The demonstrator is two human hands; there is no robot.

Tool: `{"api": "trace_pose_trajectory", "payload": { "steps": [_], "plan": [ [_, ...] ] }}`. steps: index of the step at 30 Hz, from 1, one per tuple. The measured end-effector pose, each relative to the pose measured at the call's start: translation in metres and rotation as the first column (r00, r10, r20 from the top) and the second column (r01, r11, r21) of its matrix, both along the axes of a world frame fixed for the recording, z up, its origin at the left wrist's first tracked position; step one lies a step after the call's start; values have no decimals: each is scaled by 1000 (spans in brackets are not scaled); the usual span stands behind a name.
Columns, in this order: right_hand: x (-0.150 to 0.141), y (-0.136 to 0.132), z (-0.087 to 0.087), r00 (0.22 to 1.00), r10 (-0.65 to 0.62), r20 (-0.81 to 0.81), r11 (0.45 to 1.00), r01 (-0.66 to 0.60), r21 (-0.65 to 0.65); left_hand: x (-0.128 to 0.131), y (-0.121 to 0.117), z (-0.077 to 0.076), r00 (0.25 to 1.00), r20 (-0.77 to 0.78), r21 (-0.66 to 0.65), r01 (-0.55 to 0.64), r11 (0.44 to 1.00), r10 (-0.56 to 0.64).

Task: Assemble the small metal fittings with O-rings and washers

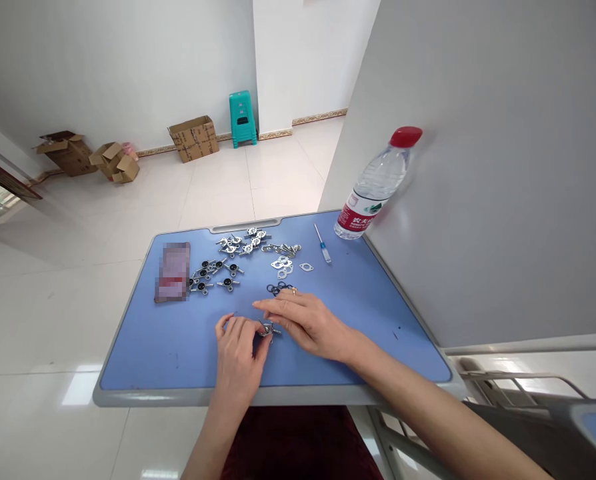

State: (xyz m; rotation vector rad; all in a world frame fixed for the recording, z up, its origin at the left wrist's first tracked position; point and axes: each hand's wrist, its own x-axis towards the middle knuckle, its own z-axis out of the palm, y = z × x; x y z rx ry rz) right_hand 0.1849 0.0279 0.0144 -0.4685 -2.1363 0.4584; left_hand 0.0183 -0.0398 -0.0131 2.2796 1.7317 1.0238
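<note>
Fitting (269, 329) of silver metal, small and with slim stubs sticking out, sits low on the blue grey-rimmed counter (178, 347), near its middle. From where I stand most of it is lost behind fingers, and I can't make out whether it touches the surface.

The left hand (241, 340) pinches it between thumb and forefinger, back of the hand upward and the other fingers curled, its forearm rising from the bottom edge, where it is cut off. The right hand (301, 320) comes across from the lower right corner, forearm long and slanted, fingers nearly straight and close together, pointing left just over the piece. I can't tell whether its thumb or fingertips touch anything. A yellow ring (295, 291) shows on one finger.

Just beyond that hand, thin black rubbery rings (271, 288) lie partly covered by it. Farther back are flat silver plates with holes (281, 264) and a tangle of small shiny metal pieces (291, 251), too jumbled to sort by eye. To their left lie silver oval-topped fittings (249, 249), and nearer, silver fittings with round black centres (227, 283). These crowd up against a flat rectangular object (173, 273), blurred into coarse squares.

A screwdriver with a blue-and-clear handle (325, 254) lies to the right, near a clear plastic bottle with a red cap (373, 187).
</note>
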Motion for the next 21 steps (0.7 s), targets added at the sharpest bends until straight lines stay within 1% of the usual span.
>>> {"api": "trace_pose_trajectory", "payload": {
  "steps": [2, 4, 10, 13, 16, 18, 21],
  "plan": [
    [-3, 1, -2, 997, -69, -42, 998, 69, 9, 0, 0, 0, 1000, 2, -5, -5, 1000, 5],
    [-6, 2, -4, 992, -118, -42, 993, 118, 5, 0, 0, 0, 1000, 7, -13, -7, 1000, 7],
    [-13, -2, -5, 980, -192, -43, 981, 192, -3, -1, 1, -1, 1000, -10, 1, 21, 1000, -21],
    [-15, -5, -6, 982, -179, -55, 984, 179, -4, -1, 2, 0, 1000, -19, 20, 21, 1000, -21],
    [-13, -7, -7, 988, -154, -16, 988, 155, 25, -1, 3, 1, 1000, -23, 31, 13, 999, -13],
    [-10, -7, -5, 994, -104, 18, 994, 103, 43, -1, 3, 1, 1000, -15, 22, 5, 1000, -5],
    [-5, -7, -1, 1000, 1, 14, 1000, -1, 17, -1, 2, 2, 1000, 14, -40, 12, 999, -12]
  ]
}}
